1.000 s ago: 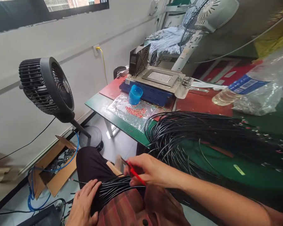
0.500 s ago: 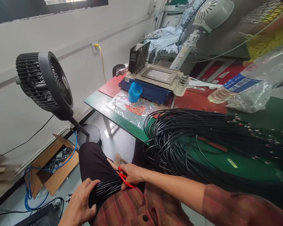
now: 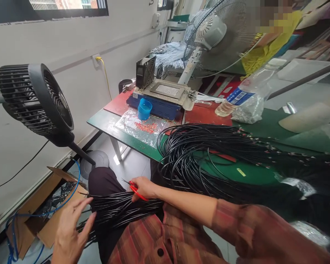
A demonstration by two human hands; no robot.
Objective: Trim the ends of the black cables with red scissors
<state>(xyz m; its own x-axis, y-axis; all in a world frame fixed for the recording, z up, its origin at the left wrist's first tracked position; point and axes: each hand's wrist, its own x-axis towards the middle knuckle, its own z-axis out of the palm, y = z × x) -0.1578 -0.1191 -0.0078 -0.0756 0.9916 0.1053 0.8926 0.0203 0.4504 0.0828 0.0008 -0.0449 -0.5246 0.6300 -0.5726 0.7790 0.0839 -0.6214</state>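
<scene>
across my lap lies a loose bundle of thin, glossy black cables [image 3: 123, 207], running from side to side over my dark trousers [image 3: 102, 178] and in front of my brown-and-red checked shirt [image 3: 137, 238]. my right grip [image 3: 144, 188] is closed around a small pair of scissors with red looped handles [image 3: 134, 187], above the bundle's upper edge; the slim metal blades point away to the left, towards my knee. i cannot tell whether my fingertips there press on the cables. my left grip [image 3: 71, 229] is apart, fingers spread and thumb held away from them, just beside the left ends of the bundle; whether the thumb brushes a cable i cannot tell.

in front of me, on the green worktop [image 3: 129, 135], a large looped heap of black cables [image 3: 181, 145] spreads off to the right, its far ends showing small pale and reddish tips. near the worktop's left corner, a clear plastic sheet [image 3: 122, 123] bears a scatter of tiny red pieces [image 3: 145, 127] and a translucent blue cup [image 3: 144, 110]. just behind the cup is a low blue metal machine [image 3: 165, 110] with a flat plate on top. to my left, a dark grey fan [image 3: 37, 95] leans on its stand above the floor, near an open brown cardboard box [image 3: 48, 233].
</scene>
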